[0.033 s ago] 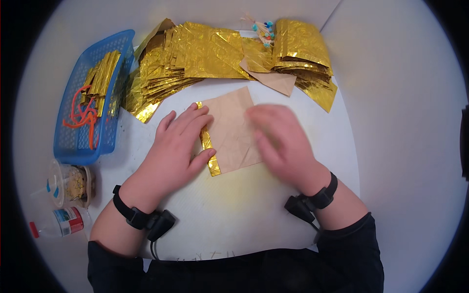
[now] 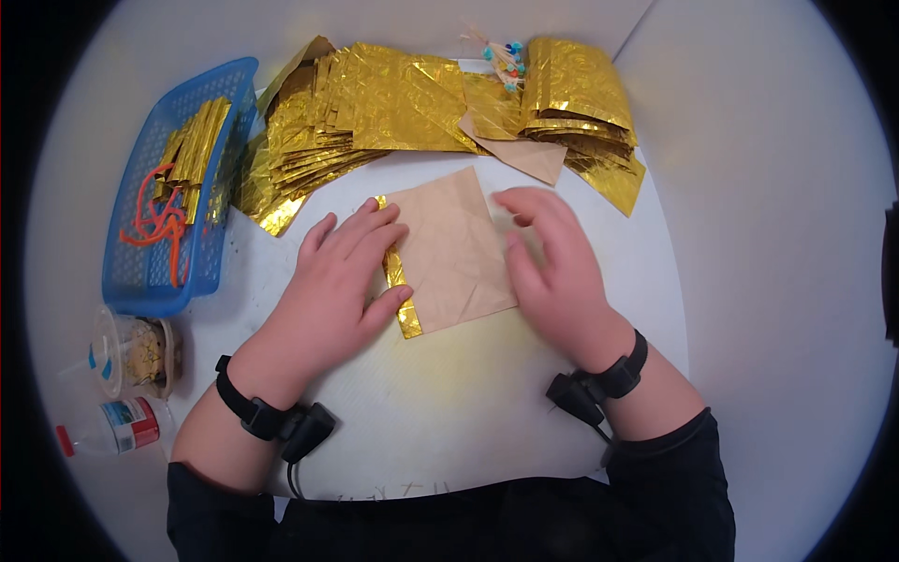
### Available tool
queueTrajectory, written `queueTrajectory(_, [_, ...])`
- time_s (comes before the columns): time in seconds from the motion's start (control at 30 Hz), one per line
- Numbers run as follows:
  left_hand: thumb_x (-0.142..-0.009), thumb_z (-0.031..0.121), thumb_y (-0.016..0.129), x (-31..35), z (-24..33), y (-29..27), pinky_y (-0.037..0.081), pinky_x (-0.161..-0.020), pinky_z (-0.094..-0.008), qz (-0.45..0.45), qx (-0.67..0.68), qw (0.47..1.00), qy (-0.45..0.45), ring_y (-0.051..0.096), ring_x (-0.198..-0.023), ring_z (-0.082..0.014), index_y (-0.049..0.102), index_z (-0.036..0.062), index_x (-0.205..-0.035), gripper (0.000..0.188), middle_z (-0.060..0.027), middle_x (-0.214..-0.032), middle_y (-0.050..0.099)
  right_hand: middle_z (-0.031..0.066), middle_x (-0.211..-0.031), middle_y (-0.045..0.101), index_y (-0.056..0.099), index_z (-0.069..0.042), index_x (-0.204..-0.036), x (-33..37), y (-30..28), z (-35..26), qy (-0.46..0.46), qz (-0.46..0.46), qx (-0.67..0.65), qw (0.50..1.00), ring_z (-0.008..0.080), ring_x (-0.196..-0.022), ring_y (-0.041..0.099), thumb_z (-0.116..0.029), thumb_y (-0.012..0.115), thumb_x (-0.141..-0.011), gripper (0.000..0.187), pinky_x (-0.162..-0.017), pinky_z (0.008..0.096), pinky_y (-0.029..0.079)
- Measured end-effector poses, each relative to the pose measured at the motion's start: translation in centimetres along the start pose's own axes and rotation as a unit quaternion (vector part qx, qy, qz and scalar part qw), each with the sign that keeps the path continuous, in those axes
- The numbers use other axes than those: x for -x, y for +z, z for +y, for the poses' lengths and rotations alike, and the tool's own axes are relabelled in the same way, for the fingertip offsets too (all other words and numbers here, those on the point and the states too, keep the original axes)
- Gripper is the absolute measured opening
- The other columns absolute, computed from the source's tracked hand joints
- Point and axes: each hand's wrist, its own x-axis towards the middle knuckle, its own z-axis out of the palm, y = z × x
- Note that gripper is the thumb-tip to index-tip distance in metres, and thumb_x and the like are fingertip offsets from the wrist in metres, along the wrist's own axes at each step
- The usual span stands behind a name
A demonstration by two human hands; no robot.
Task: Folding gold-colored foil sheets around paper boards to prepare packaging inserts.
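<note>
A square of gold foil paper (image 2: pixel 451 248) lies plain tan side up before me, with a narrow gold strip (image 2: pixel 405 304) folded over along its left edge. My left hand (image 2: pixel 351 258) rests spread on that folded edge. Its fingertips touch the upper part of the strip and its thumb the lower part. At the sheet's right edge is my right hand (image 2: pixel 552 267), with bent fingers and thumb apart and nothing visible between them. Whether it touches the sheet, I cannot tell.
Stacked gold foil sheets (image 2: pixel 407 98) lie at the back, with another gold pile (image 2: pixel 576 84) at back right. Between them are bead-tipped sticks (image 2: pixel 508 66). On the left stand a blue basket (image 2: pixel 140 281) holding folded gold strips and orange cords, a plastic tub (image 2: pixel 112 351) and a bottle (image 2: pixel 131 423).
My right hand has shifted slightly to the right off the tan sheet, and its fingers show more apart. My left hand and the sheet stay where they were.
</note>
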Motion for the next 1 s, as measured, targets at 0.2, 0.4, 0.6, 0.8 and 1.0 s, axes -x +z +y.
queueTrajectory(0.2, [-0.097,0.033,0.083,0.2,-0.1,-0.7,0.023,-0.140,-0.0620,-0.010,-0.008,1.000,0.027,0.041,-0.170,-0.0390,0.059,0.0074,-0.161,0.073,-0.0194,-0.175,0.053,0.0189,-0.155,0.069,0.069,-0.001,-0.149,-0.3,0.3,1.6,-0.021,-0.019,0.051,0.998,0.0416,-0.148,0.060,-0.003,0.073,-0.100,0.050,-0.125,0.0496,0.049])
queueTrajectory(0.4, [-0.095,0.040,0.084,0.2,-0.4,-0.8,0.023,-0.139,-0.0641,-0.024,-0.015,0.999,0.042,0.041,-0.169,-0.0396,0.061,0.0096,-0.162,0.077,-0.0196,-0.174,0.053,0.0199,-0.157,0.068,0.067,-0.001,-0.153,-0.4,-0.1,0.8,-0.056,-0.054,-0.013,0.997,0.0420,-0.151,0.059,-0.004,0.073,-0.101,0.052,-0.128,0.0512,0.047])
queueTrajectory(0.6, [-0.095,0.042,0.084,0.3,-0.3,-0.8,0.022,-0.139,-0.0665,-0.037,-0.022,0.997,0.057,0.042,-0.169,-0.0392,0.061,0.0105,-0.163,0.078,-0.0194,-0.173,0.053,0.0210,-0.167,0.061,0.065,0.001,-0.157,-0.4,0.5,0.3,-0.119,-0.140,0.032,0.982,0.0404,-0.160,0.053,-0.009,0.075,-0.103,0.056,-0.134,0.0543,0.043])
queueTrajectory(0.8, [-0.098,0.043,0.084,0.4,-0.2,-0.8,0.023,-0.139,-0.0672,-0.039,-0.035,0.997,0.062,0.042,-0.169,-0.0393,0.060,0.0109,-0.163,0.076,-0.0191,-0.174,0.053,0.0239,-0.179,0.046,0.053,0.003,-0.167,0.4,1.0,0.0,-0.147,-0.206,0.185,0.950,0.0394,-0.167,0.044,-0.022,0.076,-0.106,0.069,-0.139,0.0601,0.033])
queueTrajectory(1.0, [-0.098,0.048,0.082,0.4,0.0,-0.7,0.022,-0.140,-0.0663,-0.048,-0.061,0.995,0.065,0.039,-0.171,-0.0378,0.054,0.0117,-0.170,0.085,-0.0187,-0.181,0.047,0.0259,-0.184,0.039,0.046,0.002,-0.172,0.5,0.8,-0.4,-0.131,-0.226,0.224,0.939,0.0423,-0.172,0.035,-0.026,0.075,-0.105,0.079,-0.141,0.0600,0.027])
